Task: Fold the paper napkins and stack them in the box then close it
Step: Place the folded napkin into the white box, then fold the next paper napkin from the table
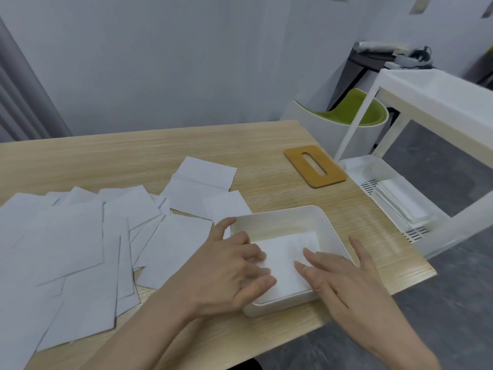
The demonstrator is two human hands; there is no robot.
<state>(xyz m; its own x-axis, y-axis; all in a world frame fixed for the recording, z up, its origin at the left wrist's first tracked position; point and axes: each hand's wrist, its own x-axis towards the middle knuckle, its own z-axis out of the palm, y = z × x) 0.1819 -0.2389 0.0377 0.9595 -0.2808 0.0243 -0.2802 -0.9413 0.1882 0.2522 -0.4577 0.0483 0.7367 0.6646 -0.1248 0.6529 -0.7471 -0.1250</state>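
A spread of unfolded paper napkins [66, 241] lay overlapping across the left half of the wooden counter [266, 145]. To their right, near the counter's front edge, sat the open white box [314, 214], with a folded napkin [285, 260] lying flat inside it.

The left hand [229, 273] reached over the box's left wall, fingers curled and pressing down on the folded napkin. The right hand [344, 279] lay flat with straight, spread fingers on the napkin's right side and the box's near rim, gripping nothing.

The likely risk: lifting the hands unevenly could drag the thin napkin askew or let its fold spring open, leaving a lopsided stack. The left forearm hung just over the loose napkins and could sweep them out of order.

Further right, beyond the box, a flat brown lid [314, 166] with a slot lay well apart, with nothing between it and the box. Off the counter's right edge stood a white shelf unit [416, 97] holding more stacked napkins, and a green chair [354, 110] behind.
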